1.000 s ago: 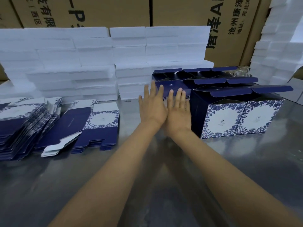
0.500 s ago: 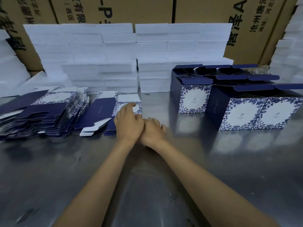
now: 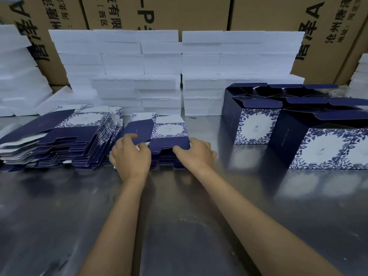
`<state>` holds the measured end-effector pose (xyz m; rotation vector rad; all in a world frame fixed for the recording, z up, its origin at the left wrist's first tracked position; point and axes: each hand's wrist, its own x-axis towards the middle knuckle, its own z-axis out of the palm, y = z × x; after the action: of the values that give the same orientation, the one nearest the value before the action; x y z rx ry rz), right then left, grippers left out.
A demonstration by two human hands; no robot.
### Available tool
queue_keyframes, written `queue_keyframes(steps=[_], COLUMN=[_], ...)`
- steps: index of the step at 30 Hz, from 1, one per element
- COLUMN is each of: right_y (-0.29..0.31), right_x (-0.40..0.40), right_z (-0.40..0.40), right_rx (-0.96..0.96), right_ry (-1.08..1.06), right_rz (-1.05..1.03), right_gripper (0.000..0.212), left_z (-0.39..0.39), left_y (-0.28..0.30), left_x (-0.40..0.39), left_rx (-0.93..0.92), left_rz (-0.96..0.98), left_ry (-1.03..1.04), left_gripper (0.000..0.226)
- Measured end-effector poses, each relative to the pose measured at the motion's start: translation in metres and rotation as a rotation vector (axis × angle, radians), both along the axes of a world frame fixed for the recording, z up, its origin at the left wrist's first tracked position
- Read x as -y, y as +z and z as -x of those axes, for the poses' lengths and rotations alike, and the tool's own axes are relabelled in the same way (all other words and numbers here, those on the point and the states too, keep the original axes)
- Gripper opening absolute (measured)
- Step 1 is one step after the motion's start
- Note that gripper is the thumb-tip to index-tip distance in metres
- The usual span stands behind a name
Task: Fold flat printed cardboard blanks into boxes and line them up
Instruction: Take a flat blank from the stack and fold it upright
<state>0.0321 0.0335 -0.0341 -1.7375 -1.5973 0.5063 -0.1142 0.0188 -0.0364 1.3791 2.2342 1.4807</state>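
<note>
Both hands reach forward, fingers curled on the top blank.

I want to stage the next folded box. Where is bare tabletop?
Bare metal table spans the near side, in front of the blank stacks and folded boxes. A narrow bare strip separates the right hand from the boxes. The back is crowded with foam slabs.

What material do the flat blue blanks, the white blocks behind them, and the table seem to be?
Flat blue blanks: thin printed cardboard, matte, with die-cut edges. White blocks: probably foam, with a grainy surface and rough edges. Table: likely metal, dull grey sheen with blurry reflections.
</note>
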Motion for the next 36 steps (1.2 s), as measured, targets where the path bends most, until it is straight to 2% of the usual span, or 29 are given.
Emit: queue_keyframes(steps=[5,9,11,16,20,23,29,36], right_y=[0.014,0.014,0.012,0.005,0.003,0.003,0.002,-0.003], right_x=[-0.002,0.0,0.0,0.001,0.0,-0.001,-0.003,0.002], right_z=[-0.011,-0.018,-0.022,-0.026,-0.025,-0.023,-0.023,-0.021], right_rx=[-0.173,-0.165,-0.155,-0.097,-0.008,0.011,-0.012,0.071], right_ry=[-0.006,0.007,0.042,0.094,0.106,0.11,0.065,0.006], right_rz=[-0.001,0.02,0.049,0.063,0.049,0.051,0.009,0.021], right_gripper=[0.025,0.03,0.028,0.026,0.029,0.028,0.029,0.027], left_z=[0.007,0.016,0.019,0.016,0.016,0.013,0.015,0.019], left_y=[0.002,0.004,0.004,0.004,0.004,0.003,0.002,0.003], left_x=[0.001,-0.003,-0.004,-0.003,0.001,0.003,0.002,-0.001], left_rx=[0.092,0.366,0.416,0.276,0.068,-0.018,0.06,0.188], left_rz=[-0.029,-0.122,-0.122,-0.106,-0.024,0.054,0.107,0.081], left_ry=[0.114,0.093,0.072,0.043,0.08,0.058,-0.03,0.002], left_gripper=[0.04,0.047,0.052,0.059,0.059,0.061,0.073,0.067])
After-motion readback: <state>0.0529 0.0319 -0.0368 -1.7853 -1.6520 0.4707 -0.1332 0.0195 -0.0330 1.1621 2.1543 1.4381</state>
